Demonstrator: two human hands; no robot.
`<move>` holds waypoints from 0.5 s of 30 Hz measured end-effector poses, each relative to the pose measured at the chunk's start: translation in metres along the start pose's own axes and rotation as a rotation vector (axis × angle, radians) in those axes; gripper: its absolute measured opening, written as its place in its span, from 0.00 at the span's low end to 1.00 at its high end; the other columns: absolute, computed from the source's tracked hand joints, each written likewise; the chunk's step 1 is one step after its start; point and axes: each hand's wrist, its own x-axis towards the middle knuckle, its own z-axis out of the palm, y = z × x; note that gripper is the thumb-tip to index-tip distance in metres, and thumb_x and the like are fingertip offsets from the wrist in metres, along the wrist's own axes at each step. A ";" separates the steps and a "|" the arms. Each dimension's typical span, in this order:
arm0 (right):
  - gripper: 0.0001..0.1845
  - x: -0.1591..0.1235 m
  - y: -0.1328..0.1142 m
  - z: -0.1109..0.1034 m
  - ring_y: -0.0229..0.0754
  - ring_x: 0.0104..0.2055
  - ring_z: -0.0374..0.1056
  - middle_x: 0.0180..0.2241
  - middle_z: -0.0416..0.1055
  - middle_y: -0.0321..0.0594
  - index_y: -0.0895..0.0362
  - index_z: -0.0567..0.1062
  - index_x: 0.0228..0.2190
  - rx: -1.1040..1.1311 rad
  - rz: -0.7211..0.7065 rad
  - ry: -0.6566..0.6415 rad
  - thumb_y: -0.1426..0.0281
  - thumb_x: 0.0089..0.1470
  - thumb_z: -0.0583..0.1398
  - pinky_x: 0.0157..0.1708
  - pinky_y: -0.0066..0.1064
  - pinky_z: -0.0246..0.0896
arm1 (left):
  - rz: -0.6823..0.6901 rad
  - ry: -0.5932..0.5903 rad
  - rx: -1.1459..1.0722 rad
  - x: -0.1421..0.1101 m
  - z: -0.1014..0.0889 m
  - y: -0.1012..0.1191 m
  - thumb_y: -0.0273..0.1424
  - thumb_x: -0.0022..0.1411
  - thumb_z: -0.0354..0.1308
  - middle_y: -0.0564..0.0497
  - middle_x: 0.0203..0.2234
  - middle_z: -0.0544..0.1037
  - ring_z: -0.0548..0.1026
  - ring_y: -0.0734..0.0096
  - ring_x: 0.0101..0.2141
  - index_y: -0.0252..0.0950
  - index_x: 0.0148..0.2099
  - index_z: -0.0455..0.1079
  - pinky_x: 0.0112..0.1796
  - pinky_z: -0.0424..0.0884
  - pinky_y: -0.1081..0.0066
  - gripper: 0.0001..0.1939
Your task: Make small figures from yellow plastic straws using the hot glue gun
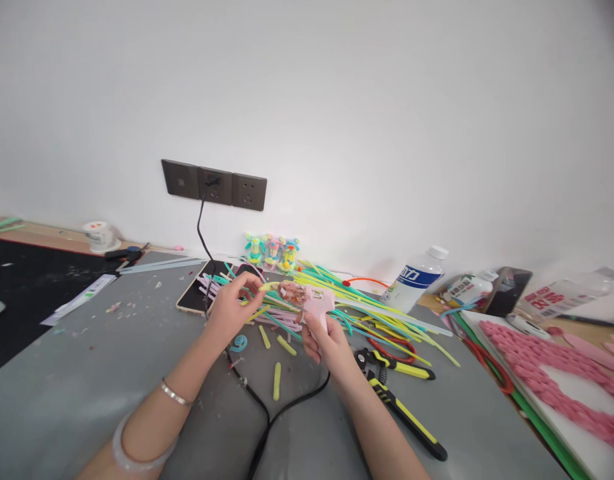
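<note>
My right hand [324,340] is wrapped round the grip of a pink glue gun [317,301], whose nozzle end points left. Between the fingertips of my left hand [237,303] is a short yellow pipe cleaner piece [271,286], close to the nozzle; whether they touch I cannot tell. Several more yellow pieces lie on the grey mat below, one of them [277,381] nearest to me. A curled blue pipe cleaner [239,343] rests under my left wrist. Behind both hands spreads a pile of loose pipe cleaners [387,320] in yellow, teal and lilac.
Yellow-and-black wire strippers [407,407] lie to the right. A black cord [257,400] crosses the mat [137,347]. Small colourful figures [273,252] stand by the wall, near a bottle [417,279]. A phone [191,301] lies left; a pink braided piece [547,360] lies far right.
</note>
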 end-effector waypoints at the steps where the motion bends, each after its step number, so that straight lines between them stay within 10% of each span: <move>1: 0.27 0.000 0.000 0.000 0.27 0.11 0.45 0.13 0.53 0.23 0.59 0.71 0.30 0.001 0.000 -0.001 0.45 0.51 0.61 0.11 0.22 0.41 | 0.002 0.002 -0.002 0.000 0.000 0.000 0.30 0.61 0.56 0.54 0.28 0.73 0.73 0.73 0.29 0.38 0.35 0.66 0.31 0.70 0.75 0.02; 15: 0.29 0.000 -0.007 -0.001 0.27 0.11 0.46 0.13 0.53 0.23 0.58 0.70 0.29 -0.013 0.005 0.008 0.43 0.48 0.62 0.12 0.23 0.40 | 0.023 0.038 -0.024 0.001 -0.001 0.002 0.30 0.60 0.56 0.53 0.29 0.73 0.71 0.74 0.27 0.37 0.34 0.66 0.30 0.71 0.75 0.02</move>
